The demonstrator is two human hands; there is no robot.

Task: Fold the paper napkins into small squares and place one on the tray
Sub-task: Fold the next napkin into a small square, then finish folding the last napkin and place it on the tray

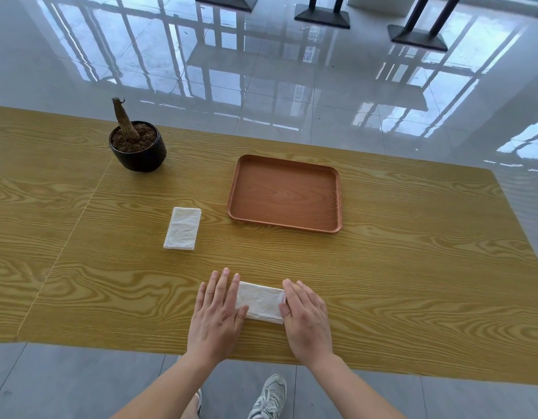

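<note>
1. Both hands, left hand (218,313) and right hand (305,320), press flat and open on the folded napkin's (260,301) ends near the table's (412,267) front edge.
2. Tray (335,204), mid-table, holds nothing.
3. Pot (141,157) toward the far left edge holds soil and a stump.
4. Second napkin (183,228) lies left of the tray.

Table (382,282) yellow-tan with bold swirling wood grain. Tray (286,193) orange-brown, fine reddish grain, just beyond table centre. Two napkins white, faintly crinkled: one (183,228) left of tray, one (260,302) nearer than tray. Pot (138,151) glossy black, soil dark brown, stump (124,119) grey-brown, far left of tray. Floor (292,71) glossy pale grey tile with window reflections. Shoe (269,397) grey-white.
</note>
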